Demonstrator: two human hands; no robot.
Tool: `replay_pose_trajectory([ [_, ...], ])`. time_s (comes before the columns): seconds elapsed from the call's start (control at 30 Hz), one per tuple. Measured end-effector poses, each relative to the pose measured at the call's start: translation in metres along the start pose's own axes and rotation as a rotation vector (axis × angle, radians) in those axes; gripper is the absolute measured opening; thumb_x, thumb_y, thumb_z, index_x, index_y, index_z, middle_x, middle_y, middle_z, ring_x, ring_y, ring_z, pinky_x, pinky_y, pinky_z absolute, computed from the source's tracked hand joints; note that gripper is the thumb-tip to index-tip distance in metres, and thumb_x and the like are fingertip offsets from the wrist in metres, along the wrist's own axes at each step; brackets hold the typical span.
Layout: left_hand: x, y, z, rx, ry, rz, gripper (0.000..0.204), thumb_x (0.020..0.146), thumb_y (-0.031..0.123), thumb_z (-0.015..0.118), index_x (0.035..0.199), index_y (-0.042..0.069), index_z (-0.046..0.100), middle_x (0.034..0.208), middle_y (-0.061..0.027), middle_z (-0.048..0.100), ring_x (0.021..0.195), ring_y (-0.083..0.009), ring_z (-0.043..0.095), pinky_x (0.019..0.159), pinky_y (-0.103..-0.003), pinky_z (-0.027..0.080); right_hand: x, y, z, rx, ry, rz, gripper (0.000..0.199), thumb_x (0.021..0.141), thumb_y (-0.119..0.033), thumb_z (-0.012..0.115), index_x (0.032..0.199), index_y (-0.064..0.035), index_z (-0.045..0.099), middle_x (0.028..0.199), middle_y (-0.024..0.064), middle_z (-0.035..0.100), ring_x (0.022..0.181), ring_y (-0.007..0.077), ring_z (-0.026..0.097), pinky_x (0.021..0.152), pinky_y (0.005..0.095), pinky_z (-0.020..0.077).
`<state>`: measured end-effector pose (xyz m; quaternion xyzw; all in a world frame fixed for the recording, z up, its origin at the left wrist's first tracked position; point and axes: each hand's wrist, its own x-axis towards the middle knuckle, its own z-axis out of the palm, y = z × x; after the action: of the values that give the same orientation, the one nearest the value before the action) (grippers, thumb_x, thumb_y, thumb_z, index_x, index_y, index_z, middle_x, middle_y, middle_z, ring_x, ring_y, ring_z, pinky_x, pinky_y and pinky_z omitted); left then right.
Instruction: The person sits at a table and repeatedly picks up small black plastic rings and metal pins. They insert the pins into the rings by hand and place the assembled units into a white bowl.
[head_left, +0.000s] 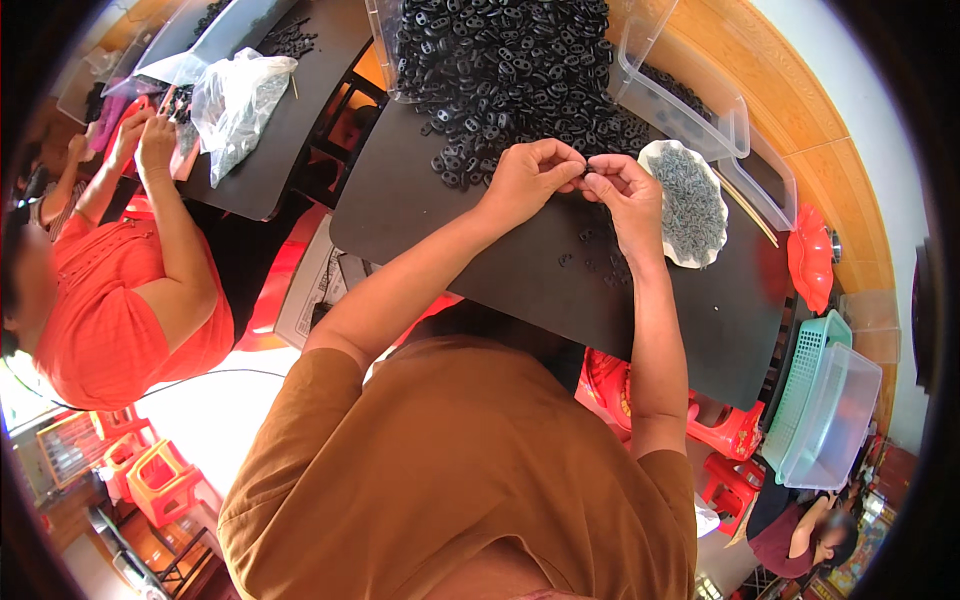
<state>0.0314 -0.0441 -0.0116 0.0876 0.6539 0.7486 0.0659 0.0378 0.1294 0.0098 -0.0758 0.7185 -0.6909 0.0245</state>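
Above the dark table (430,225), the fingertips of my left hand (528,182) and my right hand (630,197) meet in a pinch. Between them is a small black piece (587,170), mostly covered by the fingers. A large heap of black plastic two-holed pieces (500,90) spreads just beyond my hands. Close by my right hand stands a white wavy-rimmed dish (706,255) filled with tiny grey parts (685,200) too small to name surely. Several small dark bits (612,268) lie loose on the tabletop below my right hand.
Clear plastic bins (690,125) stand behind and right of the heap, beside thin wooden sticks (748,208). At the right edge are a red dish (810,258) and a green basket (800,390). On the left, a person in red (140,300) works at another table near a plastic bag (238,105).
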Motion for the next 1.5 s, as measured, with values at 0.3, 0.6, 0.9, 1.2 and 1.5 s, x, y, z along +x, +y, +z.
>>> replay_pose_trajectory([
  [0.3, 0.002, -0.008, 0.0, -0.1, -0.029, -0.034, 0.016, 0.096, 0.013, 0.062, 0.103, -0.002, 0.066, 0.095, -0.0056, 0.069, 0.086, -0.0115, 0.066, 0.078, -0.024, 0.055, 0.001, 0.002, -0.002, -0.081, 0.002, -0.002, 0.008, 0.09, -0.001, 0.065, 0.097, 0.0009, 0.067, 0.089, 0.0063, 0.07, 0.08, 0.0125, 0.069, 0.072, 0.0242, 0.055],
  [0.6, 0.003, -0.012, 0.003, -0.083, -0.004, -0.004, 0.015, 0.095, 0.012, 0.064, 0.1, -0.002, 0.068, 0.09, -0.0048, 0.07, 0.08, -0.0091, 0.065, 0.073, -0.024, 0.054, 0.0, 0.007, 0.002, -0.022, 0.029, -0.034, 0.006, 0.09, 0.0, 0.064, 0.095, 0.0002, 0.066, 0.085, 0.0052, 0.069, 0.079, 0.0116, 0.068, 0.071, 0.0239, 0.0546],
  [0.9, -0.022, 0.029, -0.038, 0.481, 0.122, 0.329, 0.018, 0.088, 0.009, 0.07, 0.105, 0.001, 0.069, 0.093, -0.0071, 0.069, 0.079, -0.0126, 0.064, 0.072, -0.026, 0.052, 0.0, 0.002, -0.001, 0.007, 0.035, -0.008, 0.009, 0.092, -0.002, 0.063, 0.1, 0.0005, 0.066, 0.089, 0.0056, 0.069, 0.08, 0.0139, 0.069, 0.072, 0.025, 0.0565],
  [1.2, -0.03, 0.029, -0.095, 1.052, 0.17, 0.558, 0.018, 0.081, 0.01, 0.073, 0.097, 0.004, 0.068, 0.09, -0.0078, 0.063, 0.074, -0.0239, 0.06, 0.068, -0.034, 0.049, 0.001, 0.011, 0.005, -0.008, -0.051, 0.021, 0.011, 0.092, -0.004, 0.064, 0.102, 0.0006, 0.065, 0.089, 0.0059, 0.068, 0.079, 0.0133, 0.068, 0.072, 0.0251, 0.0557],
  [1.5, -0.023, 0.026, -0.11, 0.536, 0.112, 0.222, 0.015, 0.088, 0.004, 0.069, 0.102, 0.002, 0.065, 0.097, -0.0027, 0.066, 0.08, -0.0128, 0.063, 0.073, -0.027, 0.052, -0.001, 0.01, 0.008, 0.004, -0.088, 0.013, 0.013, 0.091, -0.003, 0.064, 0.104, -0.0006, 0.061, 0.089, 0.0049, 0.065, 0.077, 0.014, 0.068, 0.069, 0.0255, 0.0553],
])
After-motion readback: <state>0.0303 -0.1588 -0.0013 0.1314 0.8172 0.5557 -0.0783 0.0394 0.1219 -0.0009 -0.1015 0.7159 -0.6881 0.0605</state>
